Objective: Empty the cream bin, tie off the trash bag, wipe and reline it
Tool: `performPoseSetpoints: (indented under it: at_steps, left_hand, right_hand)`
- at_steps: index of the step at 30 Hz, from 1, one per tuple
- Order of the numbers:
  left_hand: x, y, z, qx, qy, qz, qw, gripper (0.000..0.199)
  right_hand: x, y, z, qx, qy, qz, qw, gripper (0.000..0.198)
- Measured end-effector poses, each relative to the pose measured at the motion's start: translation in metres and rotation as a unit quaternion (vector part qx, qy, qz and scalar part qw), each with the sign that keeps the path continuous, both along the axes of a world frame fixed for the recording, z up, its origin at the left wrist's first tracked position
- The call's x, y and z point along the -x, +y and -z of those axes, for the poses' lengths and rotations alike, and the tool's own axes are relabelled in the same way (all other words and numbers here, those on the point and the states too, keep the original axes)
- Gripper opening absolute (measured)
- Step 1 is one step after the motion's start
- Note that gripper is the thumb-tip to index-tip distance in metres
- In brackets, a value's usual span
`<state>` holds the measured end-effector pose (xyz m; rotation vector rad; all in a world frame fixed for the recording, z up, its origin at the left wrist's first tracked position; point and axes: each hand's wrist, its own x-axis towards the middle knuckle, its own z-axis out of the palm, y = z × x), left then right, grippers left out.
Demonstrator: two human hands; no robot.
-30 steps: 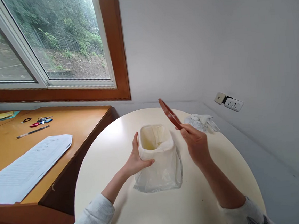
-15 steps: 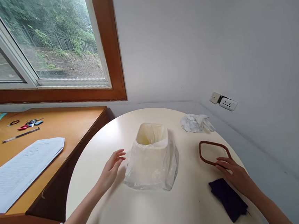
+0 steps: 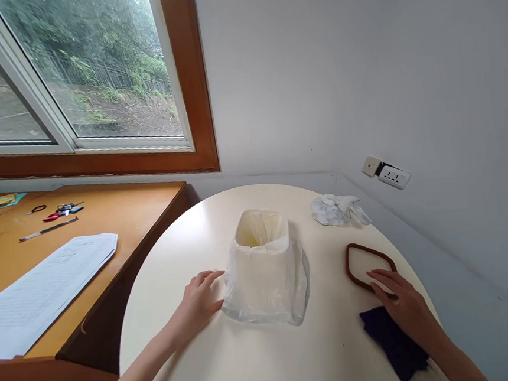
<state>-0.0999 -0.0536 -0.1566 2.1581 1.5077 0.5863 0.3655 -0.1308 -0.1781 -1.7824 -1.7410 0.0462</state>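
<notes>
Plastic liner, thin, white and translucent [image 3: 269, 312], drapes over a pale, rounded-square container [image 3: 265, 275] standing upright on the round, cream-coloured tabletop [image 3: 251, 365] before me; its folded-over skirt spreads loosely around the base. I have my bare left hand [image 3: 202, 299] at the liner's left side, fingers bent and apart from the thumb, the hand part-way open; the fingertips reach the skirt's edge, though I cannot tell whether they press on it. On the other side, my bare right hand [image 3: 401, 303] is open, fingers loosely extended over the near-right part of a reddish-brown, rounded-square ring frame [image 3: 354, 273], touching it without closing around it. Just below that frame lies a dark navy, folded cloth [image 3: 389, 341], partly hidden by my right hand and wrist. Farther back sits a crumpled white plastic bag [image 3: 333, 210]. To the left, white printed sheets [image 3: 62, 284] lie on an orange-brown wooden desk [image 3: 143, 200].
</notes>
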Motion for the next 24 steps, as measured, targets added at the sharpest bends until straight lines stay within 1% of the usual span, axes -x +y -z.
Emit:
performPoseSetpoints:
  at_steps: [1,3,6,8,10,13,15,18,19,24]
  left_hand:
    - [-0.003,0.000,-0.001,0.002,-0.011,0.002,1.000,0.048]
    - [-0.009,0.000,-0.004,0.008,-0.019,0.008,1.000,0.049]
    - [-0.017,-0.001,-0.012,0.027,0.010,-0.002,1.000,0.053]
    - [-0.022,0.000,-0.018,0.043,0.028,-0.005,0.999,0.052]
    - [-0.025,0.000,-0.024,0.059,0.030,0.009,0.998,0.053]
    - [-0.029,0.003,-0.027,0.080,0.026,0.034,0.996,0.053]
    - [-0.031,0.006,-0.025,0.078,0.031,0.035,0.996,0.043]
    - [-0.033,0.011,-0.020,0.058,0.041,0.035,0.997,0.017]
    - [-0.034,0.013,-0.019,0.053,0.040,0.038,0.997,0.012]
    - [-0.039,0.017,-0.021,0.061,0.011,0.052,0.997,0.010]
  right_hand:
    - [0.010,0.001,-0.008,0.010,0.013,-0.009,1.000,0.032]
    - [0.035,0.004,-0.026,0.041,0.023,-0.056,0.997,0.031]
    - [0.075,0.011,-0.049,0.132,0.016,-0.143,0.981,0.033]
    - [0.095,0.016,-0.056,0.175,0.007,-0.178,0.968,0.036]
    - [0.109,0.022,-0.056,0.200,-0.014,-0.201,0.959,0.039]
    - [0.117,0.028,-0.046,0.216,-0.038,-0.217,0.951,0.041]
    - [0.118,0.030,-0.040,0.220,-0.045,-0.217,0.950,0.038]
    - [0.119,0.032,-0.037,0.221,-0.053,-0.209,0.951,0.032]
    - [0.119,0.032,-0.036,0.221,-0.053,-0.207,0.952,0.030]
    - [0.122,0.036,-0.034,0.204,-0.052,-0.202,0.956,0.020]
